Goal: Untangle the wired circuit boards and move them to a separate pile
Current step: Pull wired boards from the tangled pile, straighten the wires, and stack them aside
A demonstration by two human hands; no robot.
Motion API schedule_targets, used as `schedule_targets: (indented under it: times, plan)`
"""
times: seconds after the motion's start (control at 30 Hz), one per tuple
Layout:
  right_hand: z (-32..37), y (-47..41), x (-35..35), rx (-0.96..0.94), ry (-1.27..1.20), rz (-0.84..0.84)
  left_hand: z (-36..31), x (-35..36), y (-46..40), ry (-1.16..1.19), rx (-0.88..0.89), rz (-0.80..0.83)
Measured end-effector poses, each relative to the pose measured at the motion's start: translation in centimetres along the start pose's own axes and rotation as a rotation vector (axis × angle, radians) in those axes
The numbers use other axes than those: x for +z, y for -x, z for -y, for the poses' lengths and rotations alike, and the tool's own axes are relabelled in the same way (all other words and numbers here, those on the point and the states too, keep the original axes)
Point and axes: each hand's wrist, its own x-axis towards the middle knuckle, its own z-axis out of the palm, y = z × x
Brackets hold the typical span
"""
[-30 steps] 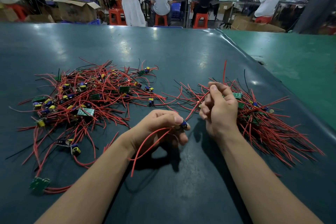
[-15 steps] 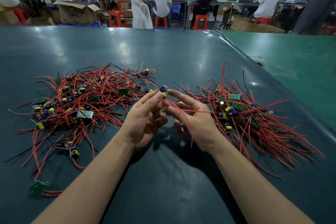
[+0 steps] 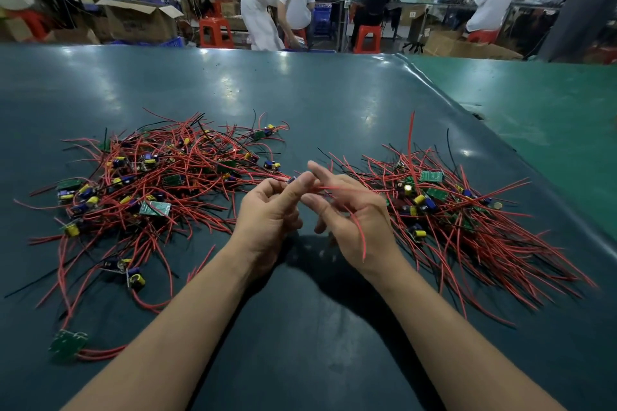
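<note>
A dark teal table [image 3: 334,103] carries two piles of red-wired circuit boards [image 3: 160,183], left and right.

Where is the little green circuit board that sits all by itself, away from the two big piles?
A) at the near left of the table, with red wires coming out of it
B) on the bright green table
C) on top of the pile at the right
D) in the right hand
A. The lone green circuit board lies on the dark table at the near left, in front of the left pile, its red wires trailing right.
</note>
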Motion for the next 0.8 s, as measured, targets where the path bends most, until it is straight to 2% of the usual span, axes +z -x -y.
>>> schedule_targets:
  times: [0.1, 0.23, 0.37, 0.5, 0.67, 0.8]
  plan:
    - [0.5, -0.1, -0.2, 0.146, -0.182, -0.036, 0.2, 0.0, -0.1, -0.04, -0.004, 0.026]
    - [1.1, -0.6, -0.7, 0.448, -0.577, -0.064, 0.3, 0.1, 0.0, -0.009, -0.015, 0.184]
    - [1.1, -0.8, -1.0, 0.613, -0.774, -0.016, 0.3, 0.0, 0.2, -0.018, -0.019, 0.181]
    - [0.9, -1.0, -1.1, 0.647, -0.769, -0.008, 0.1, -0.2, -0.1, -0.001, -0.012, 0.147]
    - [0.7, -0.9, -0.8, 0.607, -0.582, -0.079, 1.0, -0.1, 0.1, -0.21, 0.106, 0.136]
    - [0.6, -0.9, -0.7, 0.585, -0.495, -0.12, 1.2, 0.0, -0.1, -0.278, 0.119, 0.118]
